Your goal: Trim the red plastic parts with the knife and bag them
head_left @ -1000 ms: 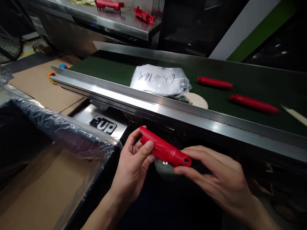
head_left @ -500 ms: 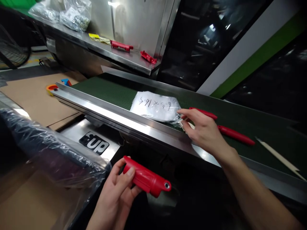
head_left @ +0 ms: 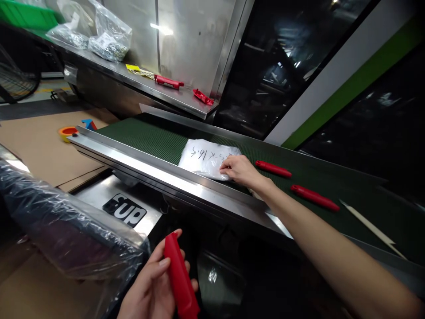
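My left hand [head_left: 154, 283] is closed around a red plastic housing [head_left: 179, 277], low in front of the conveyor. The housing stands steeply and its lower end runs out of view. On the dark green belt lies a clear plastic bag [head_left: 199, 160] with white contents and handwritten figures. Over the bag's right end, my right hand [head_left: 241, 170] pinches at the plastic, its fingertips pressed together. Just right of that hand, two more red plastic parts, one nearer the back [head_left: 274, 169] and one nearer me [head_left: 315, 197], lie on the belt.
A pointed tool with a pale handle [head_left: 368, 223] lies at the belt's right. The conveyor's metal rail [head_left: 159, 170] runs along the front. On a steel shelf [head_left: 142, 84] are bags of metal hardware [head_left: 109, 46] and red parts [head_left: 168, 82]. A plastic-lined box [head_left: 76, 221] stands left.
My right hand has moved left, farther over the bag, and its fingers have closed. My left hand has lowered a little and turned the red housing from slanting to steep.
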`<state>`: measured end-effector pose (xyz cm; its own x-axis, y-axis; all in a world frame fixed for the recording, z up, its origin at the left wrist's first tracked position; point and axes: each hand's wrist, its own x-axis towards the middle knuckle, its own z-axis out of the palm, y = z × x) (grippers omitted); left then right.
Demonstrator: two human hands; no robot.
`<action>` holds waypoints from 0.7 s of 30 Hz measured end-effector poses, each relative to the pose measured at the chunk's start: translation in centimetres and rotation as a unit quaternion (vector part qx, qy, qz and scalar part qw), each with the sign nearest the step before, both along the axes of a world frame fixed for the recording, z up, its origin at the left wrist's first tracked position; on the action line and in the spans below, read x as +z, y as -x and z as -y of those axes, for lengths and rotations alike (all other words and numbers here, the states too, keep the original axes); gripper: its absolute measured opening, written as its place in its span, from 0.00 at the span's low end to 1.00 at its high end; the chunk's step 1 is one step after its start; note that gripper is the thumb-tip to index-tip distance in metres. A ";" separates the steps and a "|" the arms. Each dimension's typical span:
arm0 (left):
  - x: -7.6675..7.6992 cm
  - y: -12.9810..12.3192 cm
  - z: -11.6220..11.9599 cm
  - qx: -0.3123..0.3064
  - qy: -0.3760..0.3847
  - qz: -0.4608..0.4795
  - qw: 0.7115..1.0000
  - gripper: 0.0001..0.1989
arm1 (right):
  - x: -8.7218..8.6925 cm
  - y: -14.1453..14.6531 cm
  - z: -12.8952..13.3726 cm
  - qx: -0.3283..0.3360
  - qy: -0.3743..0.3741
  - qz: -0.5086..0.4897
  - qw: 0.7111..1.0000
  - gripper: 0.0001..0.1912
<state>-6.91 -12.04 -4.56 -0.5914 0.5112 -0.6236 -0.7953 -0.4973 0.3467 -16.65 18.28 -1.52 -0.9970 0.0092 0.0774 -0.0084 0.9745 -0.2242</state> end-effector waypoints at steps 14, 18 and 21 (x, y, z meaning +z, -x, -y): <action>0.0 -0.7 -2.8 0.000 0.041 -0.141 0.989 0.27 | 3.3 -3.7 0.0 -0.011 0.050 -0.078 0.996 0.09; 1.0 0.5 -5.1 -0.046 0.096 -0.266 0.958 0.20 | 4.9 -7.0 3.4 0.017 0.075 -0.098 0.992 0.09; 1.9 1.4 -6.8 -0.048 0.083 -0.317 0.944 0.18 | 5.1 -10.1 5.9 0.057 0.088 -0.110 0.988 0.08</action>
<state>-8.35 -5.27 -2.64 -0.8282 0.5081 -0.2367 -0.4411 -0.3303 0.8345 -6.54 12.38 3.61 -0.9517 -0.0701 0.2990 -0.1834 0.9106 -0.3705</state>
